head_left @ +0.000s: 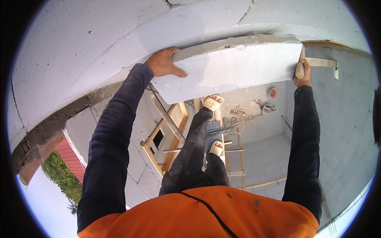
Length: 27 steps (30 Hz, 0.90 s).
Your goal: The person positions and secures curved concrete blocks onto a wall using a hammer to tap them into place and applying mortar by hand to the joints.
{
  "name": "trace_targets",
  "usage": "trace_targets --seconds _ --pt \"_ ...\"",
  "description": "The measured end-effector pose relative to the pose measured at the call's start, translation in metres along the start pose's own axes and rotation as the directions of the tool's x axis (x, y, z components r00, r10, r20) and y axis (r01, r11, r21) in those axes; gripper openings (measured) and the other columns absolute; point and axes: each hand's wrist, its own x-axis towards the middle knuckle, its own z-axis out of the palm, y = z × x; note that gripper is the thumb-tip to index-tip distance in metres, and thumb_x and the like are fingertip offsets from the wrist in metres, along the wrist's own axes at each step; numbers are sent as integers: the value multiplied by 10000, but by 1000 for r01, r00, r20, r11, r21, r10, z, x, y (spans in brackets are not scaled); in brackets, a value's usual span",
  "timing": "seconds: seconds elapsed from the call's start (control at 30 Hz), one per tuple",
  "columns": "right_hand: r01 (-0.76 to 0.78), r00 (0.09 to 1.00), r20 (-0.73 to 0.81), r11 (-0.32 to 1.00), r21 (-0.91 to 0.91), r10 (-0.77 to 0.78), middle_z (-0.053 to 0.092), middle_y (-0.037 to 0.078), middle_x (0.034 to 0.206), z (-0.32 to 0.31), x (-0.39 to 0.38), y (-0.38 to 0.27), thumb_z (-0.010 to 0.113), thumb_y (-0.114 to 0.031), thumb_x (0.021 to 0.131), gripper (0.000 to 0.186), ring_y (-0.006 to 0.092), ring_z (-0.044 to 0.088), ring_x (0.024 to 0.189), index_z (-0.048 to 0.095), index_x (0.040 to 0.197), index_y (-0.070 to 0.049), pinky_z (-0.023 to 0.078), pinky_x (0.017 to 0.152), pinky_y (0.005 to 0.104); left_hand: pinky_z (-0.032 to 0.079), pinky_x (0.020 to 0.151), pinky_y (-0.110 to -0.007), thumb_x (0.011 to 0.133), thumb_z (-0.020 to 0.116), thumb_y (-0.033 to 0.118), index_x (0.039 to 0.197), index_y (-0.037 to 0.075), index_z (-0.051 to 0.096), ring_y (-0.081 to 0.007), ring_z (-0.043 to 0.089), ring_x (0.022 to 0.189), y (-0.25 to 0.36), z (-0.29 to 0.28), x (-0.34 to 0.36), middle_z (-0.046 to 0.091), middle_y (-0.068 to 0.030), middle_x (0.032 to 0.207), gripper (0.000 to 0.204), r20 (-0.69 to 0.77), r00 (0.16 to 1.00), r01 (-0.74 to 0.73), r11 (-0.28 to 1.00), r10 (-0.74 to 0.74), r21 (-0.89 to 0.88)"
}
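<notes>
I hold a long white block with a rough, mortar-grey top edge against the course of blocks above it. My left hand grips its left end, thumb on the front face and fingers at the upper edge. My right hand is at the right end, closed round a rounded, pale wooden piece, possibly a tool handle, pressed beside the block. A flat bar juts out behind that hand.
My sandalled feet stand high on narrow boards. Far below are a wooden ladder, a bucket, a round orange container and scattered sticks. A timber window frame is at left, a block wall at right.
</notes>
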Motion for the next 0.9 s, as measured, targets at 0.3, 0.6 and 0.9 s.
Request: trace_targets --seconds 0.3,0.6,0.9 --pt "0 999 46 1000 7 0 690 90 1182 -7 34 14 698 -451 886 594 279 653 1103 644 1328 -57 532 996 427 478 1166 -405 672 927 565 1590 -23 481 -420 614 1358 -3 13 0 632 -302 1459 1178 -83 996 -7 995 15 96" --pt "36 999 16 999 4 -36 692 55 1110 -13 43 21 691 -436 885 505 244 656 1049 676 1251 -88 542 942 396 429 1213 -438 738 893 632 1593 15 500 -416 560 1429 -6 17 -5 588 -279 1531 1126 -154 987 -9 982 39 187" --pt "54 997 -55 999 -4 -54 667 29 1029 11 27 16 711 -387 906 394 209 643 946 691 1165 -90 516 827 364 430 1190 -502 742 789 812 1555 55 563 -412 579 1402 -22 21 0 631 -239 1496 1134 -159 981 -70 967 112 246"
